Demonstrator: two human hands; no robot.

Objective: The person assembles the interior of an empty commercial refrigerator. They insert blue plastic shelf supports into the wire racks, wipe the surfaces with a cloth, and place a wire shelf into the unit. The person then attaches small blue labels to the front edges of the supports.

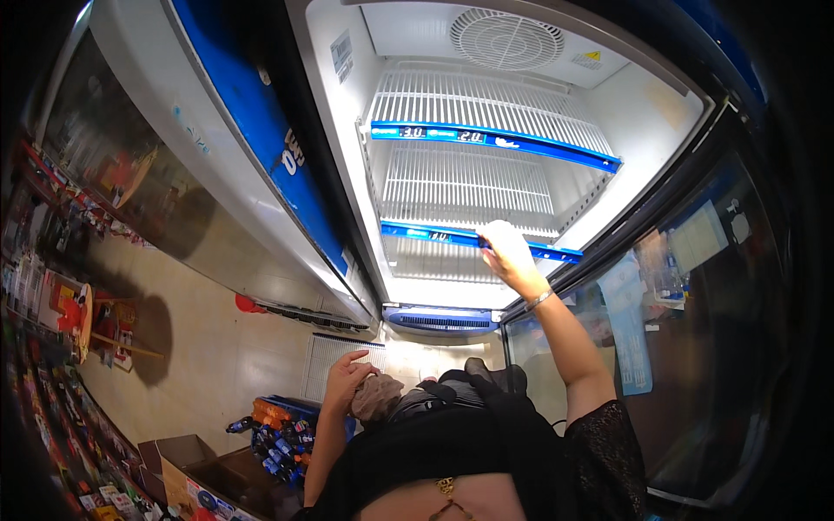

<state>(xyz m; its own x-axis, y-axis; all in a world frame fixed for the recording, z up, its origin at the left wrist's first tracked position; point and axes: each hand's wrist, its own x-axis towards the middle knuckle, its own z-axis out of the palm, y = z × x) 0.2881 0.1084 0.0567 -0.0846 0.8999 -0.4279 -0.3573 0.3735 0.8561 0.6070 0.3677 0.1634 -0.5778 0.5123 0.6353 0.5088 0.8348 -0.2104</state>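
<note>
Cooler (350, 200): upper centre, wire shelves (486, 100) inside
Right hand (512, 256): clamped on lower blue strip (445, 235), mid-frame
Left hand (345, 379): well apart, clutching brown cloth (377, 397), lower centre
Blue crate (301, 405): lower left, bottles (282, 453)

Floor here (217, 339): pale, shiny; white wire rack (321, 366) lying flat, open cardboard box (178, 450)
Cooler shelves (486, 100): white wire, blue front strips (556, 152)

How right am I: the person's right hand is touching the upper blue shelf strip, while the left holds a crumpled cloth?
Not quite: the head view shows the right hand touching the lower blue shelf strip, not the upper. The left hand does hold a crumpled cloth.
</note>
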